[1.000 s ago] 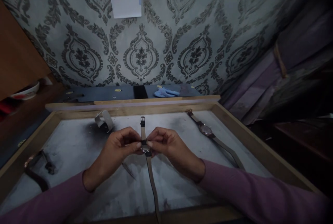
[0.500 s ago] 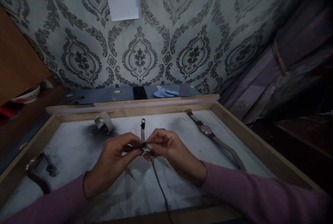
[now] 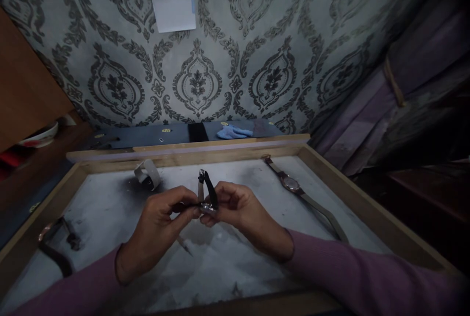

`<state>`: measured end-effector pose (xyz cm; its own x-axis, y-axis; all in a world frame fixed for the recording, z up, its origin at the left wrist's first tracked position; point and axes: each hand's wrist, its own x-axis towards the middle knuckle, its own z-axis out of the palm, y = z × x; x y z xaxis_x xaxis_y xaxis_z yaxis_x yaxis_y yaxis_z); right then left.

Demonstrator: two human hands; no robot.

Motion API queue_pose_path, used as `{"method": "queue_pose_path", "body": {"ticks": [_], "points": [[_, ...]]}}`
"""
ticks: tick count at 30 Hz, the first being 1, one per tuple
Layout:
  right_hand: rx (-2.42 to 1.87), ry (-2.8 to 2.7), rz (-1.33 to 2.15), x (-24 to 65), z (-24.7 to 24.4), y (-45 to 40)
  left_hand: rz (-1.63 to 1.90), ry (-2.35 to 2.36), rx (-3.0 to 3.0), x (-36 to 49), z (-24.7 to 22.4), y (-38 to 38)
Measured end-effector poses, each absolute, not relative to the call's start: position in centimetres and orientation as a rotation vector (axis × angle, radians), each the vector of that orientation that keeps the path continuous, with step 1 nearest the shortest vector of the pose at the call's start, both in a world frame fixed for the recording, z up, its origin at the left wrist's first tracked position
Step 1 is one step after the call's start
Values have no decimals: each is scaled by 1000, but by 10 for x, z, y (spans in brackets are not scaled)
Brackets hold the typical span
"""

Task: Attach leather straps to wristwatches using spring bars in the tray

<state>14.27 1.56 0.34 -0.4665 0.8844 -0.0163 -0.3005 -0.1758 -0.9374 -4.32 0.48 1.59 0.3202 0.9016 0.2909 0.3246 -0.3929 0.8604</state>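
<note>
A small wristwatch with a shiny case is held between both hands above the white-bottomed wooden tray. Its two dark strap halves stand upward, their tips meeting near the buckle. My left hand pinches the left side of the case between thumb and fingers. From the right, my right hand grips the case and the base of the strap. Beneath the hands, a thin pointed tool lies on the tray floor, partly covered by my left hand.
A brown-strapped watch lies stretched out at the right. A white-banded watch stands at the back left, and a dark watch sits at the far left. Behind the tray are a blue cloth and a black flat object.
The long strap half that hung down towards me now points up beside the other half. My right hand has shifted its fingers around the watch; my left hand has barely moved.
</note>
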Motion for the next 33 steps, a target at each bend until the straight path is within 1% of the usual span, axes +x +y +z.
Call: {"method": "queue_pose_path", "body": {"ticks": [10,15,18,21,23,25,29,33], "points": [[-678,-1296,1725,143,6,13,1103,969,2003,-43,17,2],[-709,-1383,1586,143,4,11,1092,956,2012,-41,19,-2],[-741,-1542,1360,145,4,10,1090,959,1980,-40,21,-1],[-760,-1799,948,151,6,11,1062,970,1902,-39,25,1],[-712,-1958,656,156,7,12,1031,967,1802,-38,27,3],[-633,-2077,434,159,7,13,999,953,1691,-38,29,4],[-531,-2208,164,161,6,15,891,922,1592,-38,27,7],[-445,-2295,0,162,2,17,849,915,1565,-38,20,9]]}}
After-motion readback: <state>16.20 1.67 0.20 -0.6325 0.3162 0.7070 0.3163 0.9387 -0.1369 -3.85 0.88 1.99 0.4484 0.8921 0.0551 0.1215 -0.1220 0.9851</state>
